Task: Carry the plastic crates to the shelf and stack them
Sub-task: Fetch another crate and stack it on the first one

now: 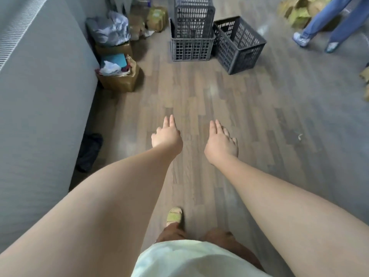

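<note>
A cardboard box (119, 78) of clutter sits by the grey wall at left. Your left hand (166, 134) and right hand (221, 143) reach forward over the wood floor (249, 116), fingers loosely spread, holding nothing. Well ahead, two stacked grey crates (192, 31) stand beside a tilted third crate (239, 44). At far right, another person's jeans (327, 21).

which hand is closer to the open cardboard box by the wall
Left. The left hand hangs empty over the floor, diagonally back from the cardboard box; the right hand, also empty, is farther out toward the room's middle.
</note>
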